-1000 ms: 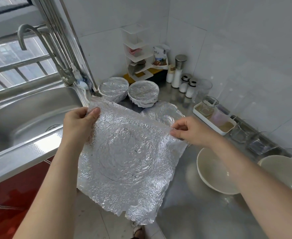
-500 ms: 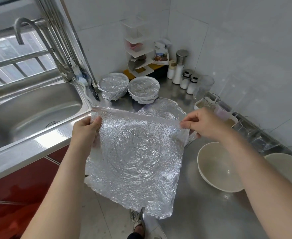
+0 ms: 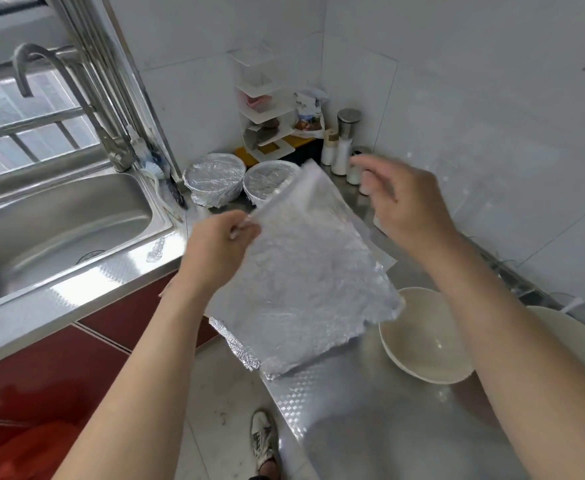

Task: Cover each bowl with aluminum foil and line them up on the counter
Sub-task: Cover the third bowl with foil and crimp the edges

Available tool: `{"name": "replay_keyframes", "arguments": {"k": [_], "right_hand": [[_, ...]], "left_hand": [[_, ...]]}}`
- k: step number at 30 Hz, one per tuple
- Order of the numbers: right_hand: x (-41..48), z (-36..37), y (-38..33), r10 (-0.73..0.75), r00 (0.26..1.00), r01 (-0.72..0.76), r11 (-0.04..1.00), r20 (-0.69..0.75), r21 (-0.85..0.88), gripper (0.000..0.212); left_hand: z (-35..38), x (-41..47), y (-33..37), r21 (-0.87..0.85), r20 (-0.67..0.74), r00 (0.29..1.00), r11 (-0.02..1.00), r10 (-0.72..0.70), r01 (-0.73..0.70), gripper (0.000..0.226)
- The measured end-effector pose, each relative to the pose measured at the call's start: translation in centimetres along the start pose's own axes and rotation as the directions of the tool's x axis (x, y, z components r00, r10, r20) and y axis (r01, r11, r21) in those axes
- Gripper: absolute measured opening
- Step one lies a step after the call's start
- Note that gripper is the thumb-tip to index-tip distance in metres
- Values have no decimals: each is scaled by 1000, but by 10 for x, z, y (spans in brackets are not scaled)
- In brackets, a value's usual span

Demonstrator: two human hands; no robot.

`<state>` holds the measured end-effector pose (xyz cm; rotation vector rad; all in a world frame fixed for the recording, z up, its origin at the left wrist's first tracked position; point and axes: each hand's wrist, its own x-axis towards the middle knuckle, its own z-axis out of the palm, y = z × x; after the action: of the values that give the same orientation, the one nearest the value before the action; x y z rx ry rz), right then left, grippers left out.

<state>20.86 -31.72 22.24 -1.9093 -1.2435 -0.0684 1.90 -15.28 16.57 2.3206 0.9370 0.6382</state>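
Note:
A crinkled foil sheet (image 3: pixel 305 282) hangs tilted over the steel counter (image 3: pixel 370 420), and my left hand (image 3: pixel 220 244) pinches its near left corner. My right hand (image 3: pixel 402 199) is off the foil, blurred, fingers spread and relaxed just to the right of its far corner. Two foil-covered bowls (image 3: pixel 214 183) (image 3: pixel 267 180) stand side by side at the back of the counter. An uncovered white bowl (image 3: pixel 422 337) sits on the counter under my right forearm. Part of a second uncovered bowl (image 3: pixel 575 337) shows at the right edge.
A steel sink (image 3: pixel 59 223) with a tall tap (image 3: pixel 76 98) lies to the left. A white corner rack (image 3: pixel 267 116), a snack bag and several shakers (image 3: pixel 344 143) crowd the back corner. Another foil piece (image 3: pixel 377 251) lies on the counter beneath the held sheet. My shoe (image 3: pixel 261 441) shows on the floor.
My right hand has let go of the foil's far corner and lifted away. The sheet has swung to the right over the counter, held by the left hand alone.

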Motion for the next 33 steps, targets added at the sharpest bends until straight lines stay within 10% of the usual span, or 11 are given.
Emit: {"name": "replay_keyframes", "arguments": {"k": [3,10,17,21,26,30,33], "right_hand": [[-31,-6,46,283,950,-293,954,-134,-64,22],[-136,44,95,712,549,-511,701,438,-498,46],[-164,69,87,585,716,-202,695,379,-690,27],[-175,68,89,521,692,-157,784,499,-601,34],[-194,67,95,496,650,-187,838,575,-512,33],[-195,46,90,513,734,-572,820,445,-3,49],[-193,26,79,692,635,-632,211,342,746,33]], "left_hand": [[-5,-2,-18,-120,-257,946,977,-200,174,13],[15,-23,-31,-604,-202,820,727,-536,327,77],[61,-37,-16,-770,63,704,414,-708,486,39],[84,-58,14,-843,364,711,113,-602,527,33],[123,-79,47,-838,470,752,32,-462,544,43],[160,-98,65,-829,409,763,145,-500,539,47],[177,-110,76,-837,354,772,189,-528,513,51]]}}
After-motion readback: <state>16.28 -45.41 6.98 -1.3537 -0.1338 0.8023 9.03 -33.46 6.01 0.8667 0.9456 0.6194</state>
